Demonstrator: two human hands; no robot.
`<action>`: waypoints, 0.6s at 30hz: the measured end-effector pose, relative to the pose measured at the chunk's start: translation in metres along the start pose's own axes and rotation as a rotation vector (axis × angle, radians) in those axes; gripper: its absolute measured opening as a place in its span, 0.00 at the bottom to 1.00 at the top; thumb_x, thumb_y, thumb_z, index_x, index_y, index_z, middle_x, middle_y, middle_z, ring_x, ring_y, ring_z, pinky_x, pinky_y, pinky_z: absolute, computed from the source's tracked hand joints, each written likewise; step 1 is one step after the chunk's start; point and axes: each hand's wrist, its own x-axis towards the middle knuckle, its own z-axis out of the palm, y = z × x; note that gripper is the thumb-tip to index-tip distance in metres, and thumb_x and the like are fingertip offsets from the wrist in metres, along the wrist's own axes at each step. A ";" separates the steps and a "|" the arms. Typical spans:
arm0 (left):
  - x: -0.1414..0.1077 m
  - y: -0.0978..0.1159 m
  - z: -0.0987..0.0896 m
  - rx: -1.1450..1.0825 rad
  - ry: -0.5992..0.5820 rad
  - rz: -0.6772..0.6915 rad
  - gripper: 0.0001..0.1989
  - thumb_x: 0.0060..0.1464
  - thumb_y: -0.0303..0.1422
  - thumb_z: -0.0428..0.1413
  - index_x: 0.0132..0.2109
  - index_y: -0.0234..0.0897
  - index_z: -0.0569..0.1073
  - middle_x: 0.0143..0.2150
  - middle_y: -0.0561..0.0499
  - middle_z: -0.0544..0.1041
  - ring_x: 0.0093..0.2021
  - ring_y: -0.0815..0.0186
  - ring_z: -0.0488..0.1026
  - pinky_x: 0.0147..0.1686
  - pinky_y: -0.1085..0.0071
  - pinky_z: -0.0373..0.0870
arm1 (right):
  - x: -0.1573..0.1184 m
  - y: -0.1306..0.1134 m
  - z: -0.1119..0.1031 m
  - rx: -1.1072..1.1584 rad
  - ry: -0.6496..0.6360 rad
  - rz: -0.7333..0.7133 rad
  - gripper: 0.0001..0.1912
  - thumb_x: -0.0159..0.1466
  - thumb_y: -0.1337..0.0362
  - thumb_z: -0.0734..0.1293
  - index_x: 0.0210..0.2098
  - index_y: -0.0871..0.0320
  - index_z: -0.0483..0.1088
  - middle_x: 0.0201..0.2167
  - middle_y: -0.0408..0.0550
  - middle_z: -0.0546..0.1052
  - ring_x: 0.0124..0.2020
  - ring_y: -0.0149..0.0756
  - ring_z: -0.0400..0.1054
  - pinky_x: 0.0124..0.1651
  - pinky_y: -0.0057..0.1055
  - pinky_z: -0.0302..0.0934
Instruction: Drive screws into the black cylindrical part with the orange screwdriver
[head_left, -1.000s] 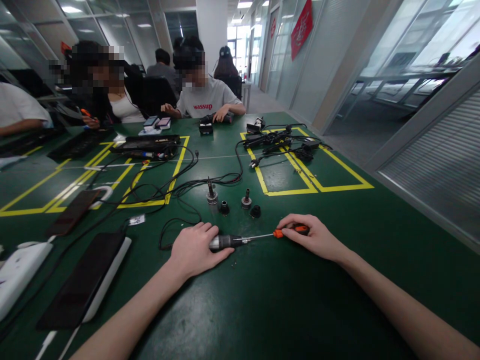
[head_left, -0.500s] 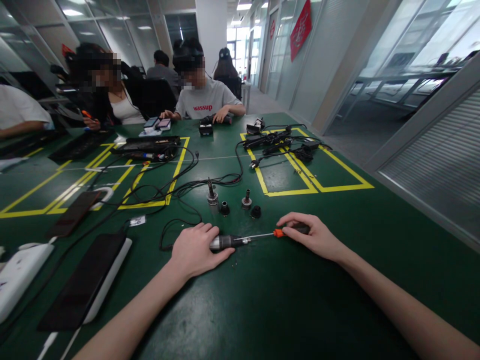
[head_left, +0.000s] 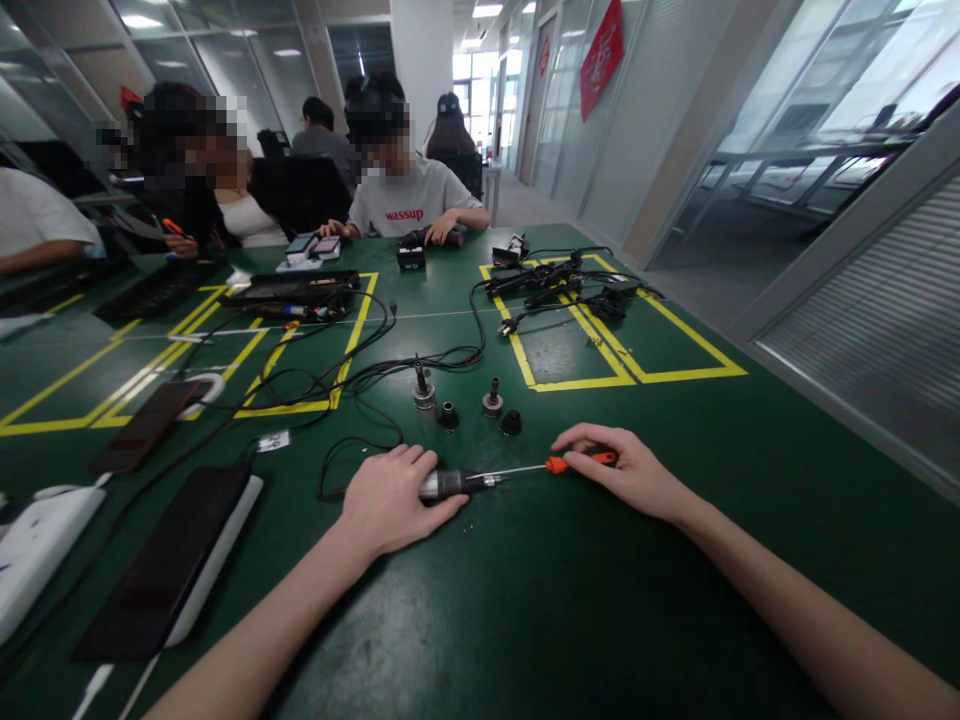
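Observation:
My left hand is closed around a dark and silver cylindrical tool lying on the green table, its narrow metal end pointing right. An orange and black screwdriver is pinched in my right hand, and its thin shaft reaches left to the tool's front part. Exactly where the tip touches is too small to tell. Tiny pieces lie just below the tool. Behind it stand two metal fittings with upright stems and two black conical caps.
A dark phone on a white block and a white power strip lie at left. Black cables cross the table beyond my left hand. More cables lie over yellow tape outlines. Several people sit across the table.
The screwdriver handle has turned in my right hand, showing more orange now. Both hands have stayed in nearly the same place.

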 end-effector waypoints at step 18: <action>0.001 -0.002 0.003 0.003 0.007 0.004 0.23 0.62 0.55 0.55 0.38 0.39 0.74 0.38 0.46 0.80 0.42 0.52 0.80 0.38 0.61 0.74 | 0.000 0.002 0.001 0.026 0.057 0.003 0.18 0.65 0.47 0.71 0.42 0.55 0.80 0.29 0.44 0.74 0.25 0.33 0.66 0.28 0.29 0.62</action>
